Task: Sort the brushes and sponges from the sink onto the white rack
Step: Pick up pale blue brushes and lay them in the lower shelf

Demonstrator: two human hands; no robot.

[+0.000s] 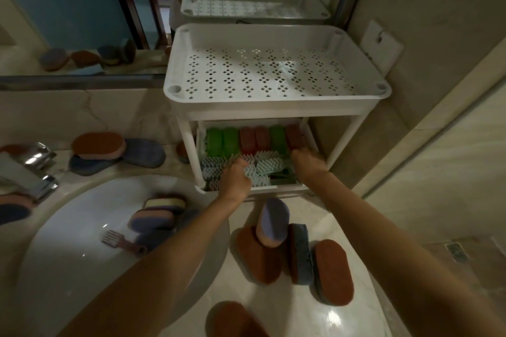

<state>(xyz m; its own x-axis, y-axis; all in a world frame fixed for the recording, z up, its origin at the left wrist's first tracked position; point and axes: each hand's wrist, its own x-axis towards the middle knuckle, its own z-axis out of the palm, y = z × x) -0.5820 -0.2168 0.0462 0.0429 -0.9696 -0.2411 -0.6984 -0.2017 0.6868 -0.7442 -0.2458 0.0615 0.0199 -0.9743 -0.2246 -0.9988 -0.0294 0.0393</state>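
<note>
The white rack (276,102) stands on the counter behind the sink (68,227); its perforated top shelf holds nothing. The lower shelf carries a back row of green and red brushes (247,139) and pale bristle brushes (267,165) in front. My left hand (235,179) reaches into the lower shelf and its fingers curl over a pale bristle brush (250,172). My right hand (308,163) is in the right end of that shelf, its fingers hidden among the brushes. In the sink lie stacked sponges (158,216) and a pink comb-like brush (123,243).
Brown and blue oval sponges (290,249) lie on the counter in front of the rack. Further sponges (109,152) sit behind the sink near the chrome tap (35,169), and one (232,320) at the near edge. A mirror backs the counter; a wall runs right.
</note>
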